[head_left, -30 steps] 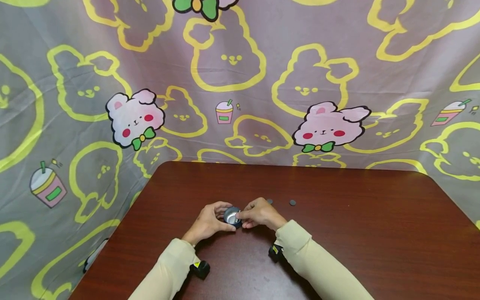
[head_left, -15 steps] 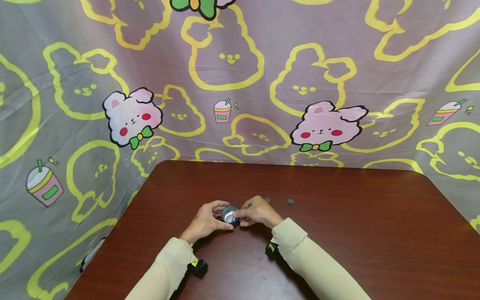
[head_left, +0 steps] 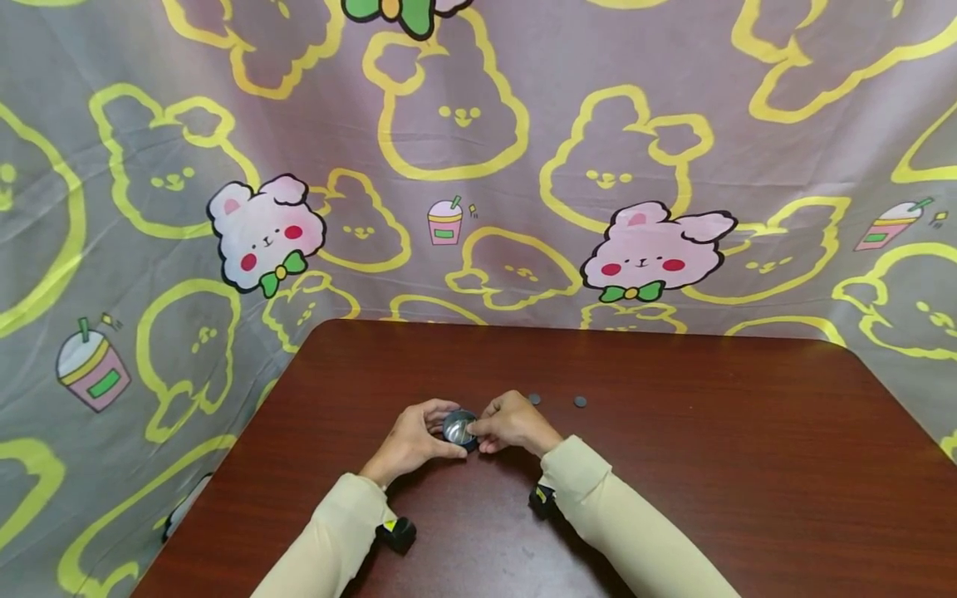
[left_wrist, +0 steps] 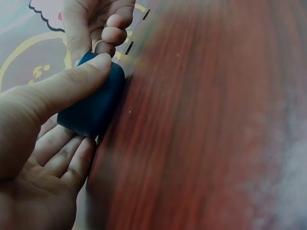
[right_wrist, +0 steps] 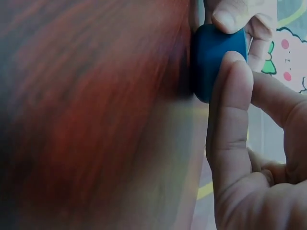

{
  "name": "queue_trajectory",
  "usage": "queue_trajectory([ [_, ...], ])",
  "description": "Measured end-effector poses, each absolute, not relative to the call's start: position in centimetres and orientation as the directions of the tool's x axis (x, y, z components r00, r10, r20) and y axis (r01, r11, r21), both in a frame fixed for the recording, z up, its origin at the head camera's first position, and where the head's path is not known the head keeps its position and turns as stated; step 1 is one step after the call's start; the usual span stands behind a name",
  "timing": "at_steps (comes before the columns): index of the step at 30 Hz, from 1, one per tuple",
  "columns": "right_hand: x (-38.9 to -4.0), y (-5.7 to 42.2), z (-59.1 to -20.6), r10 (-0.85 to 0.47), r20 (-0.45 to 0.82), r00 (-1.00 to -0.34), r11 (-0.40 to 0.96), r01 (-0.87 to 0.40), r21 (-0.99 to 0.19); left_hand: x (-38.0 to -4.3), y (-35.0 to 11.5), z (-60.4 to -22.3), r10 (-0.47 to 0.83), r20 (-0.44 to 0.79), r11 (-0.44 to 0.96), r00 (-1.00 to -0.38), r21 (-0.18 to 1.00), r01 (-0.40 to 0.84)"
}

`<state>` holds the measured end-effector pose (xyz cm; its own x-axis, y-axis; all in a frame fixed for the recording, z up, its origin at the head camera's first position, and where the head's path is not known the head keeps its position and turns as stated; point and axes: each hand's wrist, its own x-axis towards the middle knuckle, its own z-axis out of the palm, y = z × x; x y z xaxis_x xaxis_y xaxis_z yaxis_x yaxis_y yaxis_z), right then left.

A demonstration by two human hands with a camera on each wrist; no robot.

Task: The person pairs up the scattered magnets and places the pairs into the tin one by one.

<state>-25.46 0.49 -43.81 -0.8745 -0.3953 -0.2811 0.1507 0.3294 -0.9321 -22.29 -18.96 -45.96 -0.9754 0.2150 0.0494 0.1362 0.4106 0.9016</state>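
Observation:
A small round dark-blue container [head_left: 457, 428] with a shiny metallic inside stands on the table, its open side facing up in the head view. My left hand [head_left: 409, 440] grips it from the left, thumb at the near side and fingers round the far side. From the right, my right hand [head_left: 514, 422] pinches its rim, with one fingertip reaching over the inside. Both wrist views show the smooth blue outer wall of the container [left_wrist: 98, 103] [right_wrist: 211, 60]. Whether something small lies under the right fingertips is too small to tell.
Two small dark discs [head_left: 580, 402] lie on the brown wooden table [head_left: 710, 465], just beyond the right hand. A patterned cloth [head_left: 486, 124] hangs behind the table and along its sides. Each wrist carries a black camera [head_left: 397, 534].
The head view has shifted slightly. Both hands stay at the container, and the bright reflections inside it look different.

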Motion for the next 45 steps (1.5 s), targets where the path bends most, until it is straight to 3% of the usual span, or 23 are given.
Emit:
queue_trajectory([
  [15,-26.4,4.4,-42.8,-0.423,-0.222,-0.879,0.301,0.094,-0.949,-23.9,-18.2,-43.8,0.35,0.076,0.392,-0.934,0.894,0.219],
  [24,-27.0,7.8,-42.6,-0.469,-0.112,-0.876,0.298,-0.038,-0.954,-25.6,-15.7,-42.6,0.359,0.053,0.443,-0.932,0.869,0.22],
  [38,-27.6,12.5,-42.5,-0.414,-0.052,-0.909,0.463,-0.161,-0.872,-28.0,-11.7,-42.4,0.415,0.065,0.506,-0.908,0.813,0.289],
  [45,-28.0,13.8,-42.9,-0.366,0.006,-0.931,0.573,-0.23,-0.786,-28.8,-10.0,-42.6,0.383,0.009,0.567,-0.924,0.787,0.243],
])
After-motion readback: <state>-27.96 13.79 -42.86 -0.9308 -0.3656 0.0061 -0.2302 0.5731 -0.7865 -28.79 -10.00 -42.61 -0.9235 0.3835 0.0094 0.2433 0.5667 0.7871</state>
